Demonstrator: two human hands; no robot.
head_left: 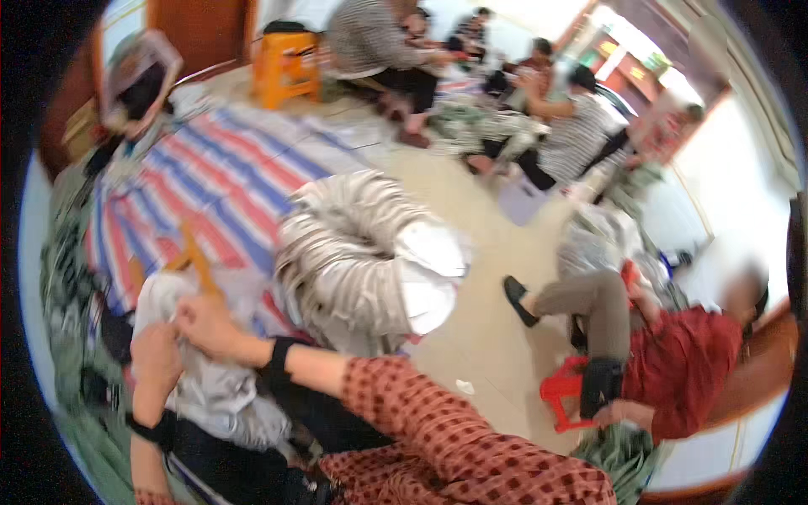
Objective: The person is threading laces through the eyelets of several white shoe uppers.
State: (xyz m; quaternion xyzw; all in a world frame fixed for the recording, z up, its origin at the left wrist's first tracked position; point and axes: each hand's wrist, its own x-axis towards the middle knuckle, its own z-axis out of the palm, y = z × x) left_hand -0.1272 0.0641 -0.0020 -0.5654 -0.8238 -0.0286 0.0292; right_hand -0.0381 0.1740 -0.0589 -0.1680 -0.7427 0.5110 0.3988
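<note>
A crumpled white cloth (223, 387) hangs across my lap at the lower left. My left hand (157, 358) is closed at its left edge. My right hand (206, 326) is also closed on the cloth, close beside the left one, with the fingers partly blurred. Dark bands circle both my wrists. Just beyond my hands an orange-yellow frame-like piece (198, 261) sticks up, partly covered by the cloth. To the right of it lies a thick curved bundle of stacked white and grey cloth pieces (345, 278).
A red, white and blue striped sheet (202, 177) covers the floor ahead. Green cloth (67, 353) is heaped along the left. An orange stool (286, 67) stands at the back. A person in red (686, 362) sits at right near a red stool (564, 391); several others sit farther back.
</note>
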